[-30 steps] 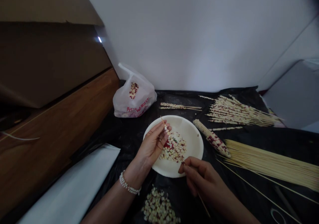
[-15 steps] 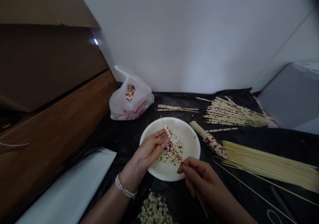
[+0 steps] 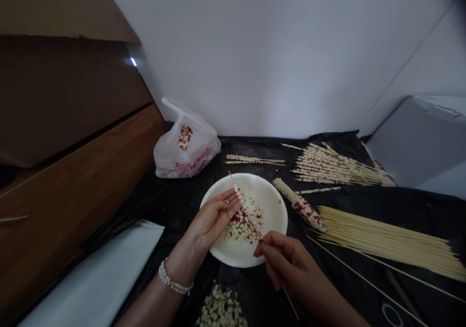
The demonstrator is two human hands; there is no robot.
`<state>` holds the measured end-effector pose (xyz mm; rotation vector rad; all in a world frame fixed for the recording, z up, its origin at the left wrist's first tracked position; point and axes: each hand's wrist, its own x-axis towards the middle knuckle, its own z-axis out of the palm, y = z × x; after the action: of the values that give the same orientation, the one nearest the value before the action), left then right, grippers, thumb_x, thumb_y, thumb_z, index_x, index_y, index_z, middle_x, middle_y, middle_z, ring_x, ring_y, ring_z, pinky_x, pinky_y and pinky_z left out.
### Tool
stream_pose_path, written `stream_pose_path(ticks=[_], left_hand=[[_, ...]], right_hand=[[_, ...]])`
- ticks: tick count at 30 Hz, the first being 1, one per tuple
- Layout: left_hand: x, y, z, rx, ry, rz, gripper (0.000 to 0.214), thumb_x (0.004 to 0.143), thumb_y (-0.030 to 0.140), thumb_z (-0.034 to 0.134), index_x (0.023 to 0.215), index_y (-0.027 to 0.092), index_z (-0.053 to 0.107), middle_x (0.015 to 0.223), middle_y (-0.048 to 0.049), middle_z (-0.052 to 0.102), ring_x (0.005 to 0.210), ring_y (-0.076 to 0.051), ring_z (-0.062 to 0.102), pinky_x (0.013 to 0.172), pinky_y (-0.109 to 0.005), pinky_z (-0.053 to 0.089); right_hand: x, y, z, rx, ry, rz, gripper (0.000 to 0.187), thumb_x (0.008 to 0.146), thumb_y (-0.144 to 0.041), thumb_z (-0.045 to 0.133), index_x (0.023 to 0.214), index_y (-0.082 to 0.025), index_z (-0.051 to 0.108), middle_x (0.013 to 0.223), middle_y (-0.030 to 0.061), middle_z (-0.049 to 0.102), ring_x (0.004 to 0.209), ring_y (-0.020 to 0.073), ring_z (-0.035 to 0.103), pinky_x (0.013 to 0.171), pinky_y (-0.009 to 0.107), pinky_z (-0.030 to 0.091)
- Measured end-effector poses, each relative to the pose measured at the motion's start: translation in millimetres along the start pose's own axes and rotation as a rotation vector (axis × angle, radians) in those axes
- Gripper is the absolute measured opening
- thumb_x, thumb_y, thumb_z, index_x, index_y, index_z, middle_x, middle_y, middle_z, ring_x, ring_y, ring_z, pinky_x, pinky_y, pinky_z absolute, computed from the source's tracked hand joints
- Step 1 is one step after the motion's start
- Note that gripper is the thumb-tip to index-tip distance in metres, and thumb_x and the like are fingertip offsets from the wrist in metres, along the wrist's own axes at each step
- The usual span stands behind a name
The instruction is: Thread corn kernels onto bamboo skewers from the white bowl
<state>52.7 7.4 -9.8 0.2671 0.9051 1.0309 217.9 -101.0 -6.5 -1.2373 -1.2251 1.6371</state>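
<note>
A white plate [image 3: 269, 198] on the black sheet holds a heap of white and red corn kernels [image 3: 245, 222]. My right hand [image 3: 287, 264] pinches a thin bamboo skewer [image 3: 233, 184] near its lower part; the stick slants up and left over the plate with a few kernels threaded near its tip. My left hand [image 3: 214, 215], palm up with fingers loosely curled, rests at the plate's left rim and touches the threaded kernels. A bead bracelet [image 3: 173, 281] is on my left wrist.
A corn cob [image 3: 300, 204] lies right of the plate beside a bundle of bare skewers [image 3: 386, 242]. Finished kernel skewers [image 3: 335, 167] lie at the back, two more [image 3: 251, 160] behind the plate. A white plastic bag [image 3: 185, 145], loose kernels [image 3: 220, 310], wooden furniture at left.
My left hand has opened from a pinch on the skewer to a looser, palm-up hold. The view has drifted, so everything sits slightly further left.
</note>
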Motion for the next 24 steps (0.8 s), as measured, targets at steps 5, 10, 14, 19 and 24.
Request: stream_pose_path(ticks=[5, 10, 14, 19, 24], left_hand=[[-2.3, 2.0, 1.7, 0.051, -0.031, 0.020, 0.036, 0.078, -0.012, 0.047, 0.100, 0.008, 0.066, 0.111, -0.0146, 0.070, 0.107, -0.018, 0.066, 0.093, -0.023, 0.052], [-4.5, 6.7, 4.1, 0.099, -0.038, 0.094, 0.026, 0.084, -0.006, 0.049, 0.102, 0.006, 0.064, 0.104, -0.0165, 0.072, 0.090, -0.015, 0.071, 0.084, -0.020, 0.056], [-3.1, 11.5, 1.2, 0.104, -0.037, 0.136, 0.023, 0.088, -0.001, 0.049, 0.103, 0.006, 0.064, 0.102, -0.0160, 0.072, 0.086, -0.014, 0.071, 0.079, -0.019, 0.057], [-1.5, 15.3, -1.9, 0.079, -0.009, 0.209, 0.017, 0.088, 0.004, 0.054, 0.100, 0.009, 0.065, 0.104, -0.0151, 0.072, 0.089, -0.016, 0.072, 0.075, -0.020, 0.058], [-2.3, 16.5, -1.8, 0.017, 0.011, 0.266, 0.017, 0.087, 0.003, 0.056, 0.098, 0.009, 0.067, 0.095, -0.0128, 0.074, 0.081, -0.014, 0.072, 0.072, -0.019, 0.059]], right_hand=[[1.1, 3.7, -0.5, 0.006, -0.004, -0.004, 0.033, 0.092, -0.046, 0.050, 0.082, -0.017, 0.059, 0.044, -0.0074, 0.044, 0.043, 0.0076, 0.031, 0.047, 0.024, 0.022], [-0.4, 3.0, -1.1, 0.001, -0.016, 0.010, 0.034, 0.092, -0.048, 0.050, 0.081, -0.017, 0.058, 0.044, -0.0074, 0.044, 0.043, 0.0074, 0.031, 0.047, 0.024, 0.021], [-0.9, 1.1, -0.2, -0.028, -0.015, 0.020, 0.036, 0.091, -0.050, 0.050, 0.079, -0.017, 0.059, 0.045, -0.0068, 0.044, 0.044, 0.0077, 0.033, 0.048, 0.023, 0.024], [-2.3, -2.4, 3.7, -0.034, -0.049, 0.037, 0.040, 0.089, -0.055, 0.050, 0.076, -0.019, 0.057, 0.046, -0.0064, 0.042, 0.044, 0.0082, 0.035, 0.046, 0.022, 0.024], [-3.6, -0.7, 6.3, -0.031, -0.075, 0.079, 0.040, 0.088, -0.056, 0.051, 0.075, -0.019, 0.057, 0.046, -0.0067, 0.041, 0.042, 0.0076, 0.033, 0.043, 0.021, 0.021]])
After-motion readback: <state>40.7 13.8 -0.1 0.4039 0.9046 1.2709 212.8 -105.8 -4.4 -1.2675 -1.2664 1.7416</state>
